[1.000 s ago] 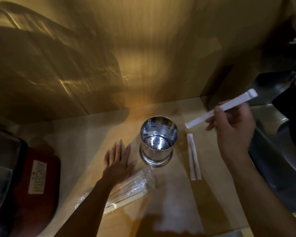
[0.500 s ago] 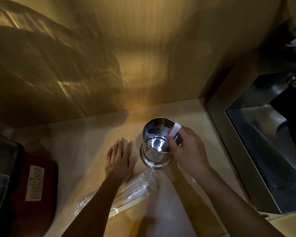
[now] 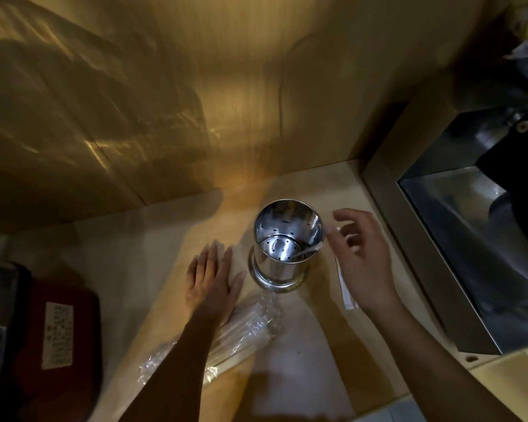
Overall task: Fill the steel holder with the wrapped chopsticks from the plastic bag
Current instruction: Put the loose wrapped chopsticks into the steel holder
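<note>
Much of the scene is dim, and the right edge is hardest to read: a dark shape point(image 3: 518, 166) hangs over a steel basin point(image 3: 470, 239), and what it is cannot be told. The right hand point(image 3: 363, 257) covers most of the loose wrapped chopsticks point(image 3: 346, 295) lying on the counter point(image 3: 134, 254) beneath it; only their near ends show below the palm, so their number cannot be counted. The left forearm crosses over the plastic bag point(image 3: 241, 333), hiding its middle, and the bag's glare makes the wrapped chopsticks inside hard to separate. At the far left a dark red object point(image 3: 58, 345) is cut off by the frame; it carries a pale label point(image 3: 57, 333) with rows of small print too blurred to read. No other writing shows.

The right hand hovers with fingers spread and loosely curled, holding nothing. Just to its left, close to its fingertips point(image 3: 331, 231), stands the steel holder point(image 3: 287, 245), upright, with a perforated floor. One wrapped pair point(image 3: 307, 253) lies inside it, leaning from the floor toward the wall nearest that hand; it is blurred, and its upper end is hard to follow against the reflections.

The left hand point(image 3: 214, 281) lies flat, palm down, fingers extended and slightly apart, gripping nothing. The holder's base sits just beyond its thumb, to its right, and the bag lies under its wrist and forearm, running back toward the person.
</note>
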